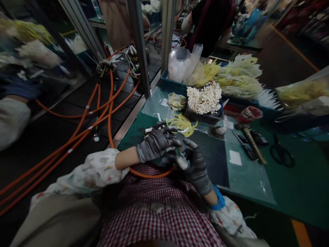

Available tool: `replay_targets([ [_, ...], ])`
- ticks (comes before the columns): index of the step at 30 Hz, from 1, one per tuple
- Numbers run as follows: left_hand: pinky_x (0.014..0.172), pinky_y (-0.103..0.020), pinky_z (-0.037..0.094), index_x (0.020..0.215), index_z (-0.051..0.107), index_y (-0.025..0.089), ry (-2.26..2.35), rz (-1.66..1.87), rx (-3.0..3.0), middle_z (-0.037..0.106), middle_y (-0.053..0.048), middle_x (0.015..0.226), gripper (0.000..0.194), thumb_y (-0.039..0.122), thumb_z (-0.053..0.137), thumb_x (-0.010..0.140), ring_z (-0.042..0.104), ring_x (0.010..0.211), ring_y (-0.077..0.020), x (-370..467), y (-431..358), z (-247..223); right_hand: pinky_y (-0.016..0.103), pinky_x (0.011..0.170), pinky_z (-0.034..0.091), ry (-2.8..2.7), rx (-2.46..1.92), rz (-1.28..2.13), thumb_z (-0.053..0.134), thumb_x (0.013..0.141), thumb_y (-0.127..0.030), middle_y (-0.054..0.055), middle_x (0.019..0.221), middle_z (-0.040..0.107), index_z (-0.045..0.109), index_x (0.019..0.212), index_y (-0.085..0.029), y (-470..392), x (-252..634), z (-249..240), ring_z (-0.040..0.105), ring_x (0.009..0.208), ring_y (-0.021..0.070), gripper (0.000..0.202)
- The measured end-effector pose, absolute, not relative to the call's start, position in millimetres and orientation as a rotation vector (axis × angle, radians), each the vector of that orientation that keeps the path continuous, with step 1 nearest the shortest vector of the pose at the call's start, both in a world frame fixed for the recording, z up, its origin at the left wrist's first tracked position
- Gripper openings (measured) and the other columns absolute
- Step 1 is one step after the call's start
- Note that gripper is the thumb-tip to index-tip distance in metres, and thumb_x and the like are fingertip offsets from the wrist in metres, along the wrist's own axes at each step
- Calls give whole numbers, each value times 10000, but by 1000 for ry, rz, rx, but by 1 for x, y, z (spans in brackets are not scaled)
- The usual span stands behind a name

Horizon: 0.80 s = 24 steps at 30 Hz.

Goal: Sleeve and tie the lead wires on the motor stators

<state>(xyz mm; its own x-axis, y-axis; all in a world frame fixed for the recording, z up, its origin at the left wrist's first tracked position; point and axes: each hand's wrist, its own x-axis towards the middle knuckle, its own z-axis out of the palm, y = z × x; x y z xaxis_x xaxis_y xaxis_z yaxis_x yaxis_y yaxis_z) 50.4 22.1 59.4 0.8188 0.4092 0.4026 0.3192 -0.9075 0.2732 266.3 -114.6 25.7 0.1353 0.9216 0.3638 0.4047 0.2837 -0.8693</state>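
Observation:
My left hand (160,143), in a striped grey glove, curls over the end of an orange cable (151,176) above my lap. The fingers cover most of that end, and a small green piece (178,151) shows between my hands. My right hand (197,166), gloved alike, meets it from the right with bent fingers and thumb; what it pinches is hard to make out. Just beyond my hands lie loose yellow strips (183,124) and short white tubes (148,130) on the green table (136,132).
White-tipped pieces (204,98) stand bundled behind the strips. Blue bins (173,85) hold yellow and white parts. To the right lie a hammer (253,145), screwdrivers (245,146) and scissors (282,154). More orange cables (84,125) cross at left, near metal posts (140,44). Other people work nearby.

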Motion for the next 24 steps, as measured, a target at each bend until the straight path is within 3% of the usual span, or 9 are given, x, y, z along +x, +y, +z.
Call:
replay_targets([
  [3,1151,-440,601,1258,834,247,450,574,2668,863,-73,1190,310,376,559,1193,780,1219,-252,63,41,72,502,1022,718,-1644,-1246,329,803,1037,-373,135,1425,774,680,1583,-343,-117,276,31,798,1239,319,560],
  [5,1061,-384,627,1308,805,209,358,449,2521,857,-82,1182,310,367,570,1180,795,1118,-226,64,49,82,503,1087,705,-1790,-1168,272,839,1026,-350,136,1481,758,755,1514,-351,-116,283,36,770,1350,340,496],
  [7,1061,-385,626,1428,751,191,377,379,2464,849,-87,1192,359,375,627,1146,798,1074,-222,62,52,89,402,1004,733,-1855,-1091,276,799,1050,-251,93,1362,824,802,1433,-356,-112,287,39,835,1208,274,397],
  [10,1253,-513,539,1625,624,211,609,431,2547,844,-85,1176,564,462,668,1122,796,1124,-263,53,41,91,298,864,739,-1835,-1079,293,742,1074,-178,39,1130,887,843,1283,-329,-106,285,41,873,966,203,277],
  [13,1426,-598,344,1731,500,266,696,632,2651,837,-100,1322,619,568,507,1191,778,1286,-280,42,18,84,319,825,748,-1746,-1148,270,774,1083,-279,46,1062,898,848,1162,-293,-101,281,41,883,918,221,109],
  [16,1451,-629,320,1627,599,249,626,850,2815,791,-138,1489,764,811,505,1118,712,1455,-332,40,-9,69,358,815,751,-1663,-1178,235,773,1083,-322,48,1052,900,842,1119,-303,-96,275,37,888,931,245,81],
  [18,1425,-597,399,1533,667,203,677,897,2873,775,-160,1526,677,733,596,1117,686,1508,-333,44,-22,58,378,839,748,-1602,-1133,253,779,1069,-305,50,1088,900,840,1110,-317,-90,265,32,886,968,252,74],
  [21,1349,-537,523,1463,729,197,800,891,2887,757,-162,1565,374,365,622,1146,688,1520,-295,45,-27,48,417,890,738,-1311,-1113,321,791,1054,-365,48,1058,881,785,1049,-300,-77,243,24,869,976,260,65],
  [24,1296,-537,575,1252,821,222,693,762,2745,801,-150,1493,358,485,604,1144,745,1436,-310,30,-5,62,479,977,720,-988,-1201,404,684,1113,-484,64,1047,864,726,1082,-278,-62,221,20,848,992,270,213],
])
